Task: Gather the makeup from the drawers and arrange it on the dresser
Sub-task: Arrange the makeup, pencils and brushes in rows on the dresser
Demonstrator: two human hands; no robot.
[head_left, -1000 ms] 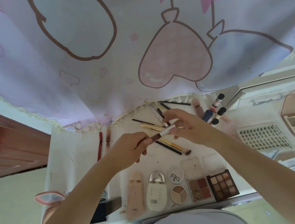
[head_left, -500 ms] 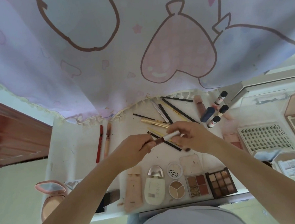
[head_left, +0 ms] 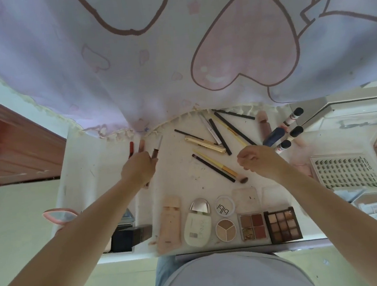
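Left hand [head_left: 137,170] curled round a brown-and-white pencil [head_left: 157,149], beside the red pencil [head_left: 130,148] at far left of the dresser [head_left: 88,181]. Loose pencils and brushes [head_left: 214,140] scattered mid-far. Right hand [head_left: 256,160] loosely curled, holding nothing. Palettes [head_left: 283,224] lined along the near edge.

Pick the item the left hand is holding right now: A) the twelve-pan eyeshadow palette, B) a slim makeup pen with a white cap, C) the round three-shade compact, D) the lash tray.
B: the left hand grips the slim makeup pen beside the red pencil, while the right hand holds nothing.
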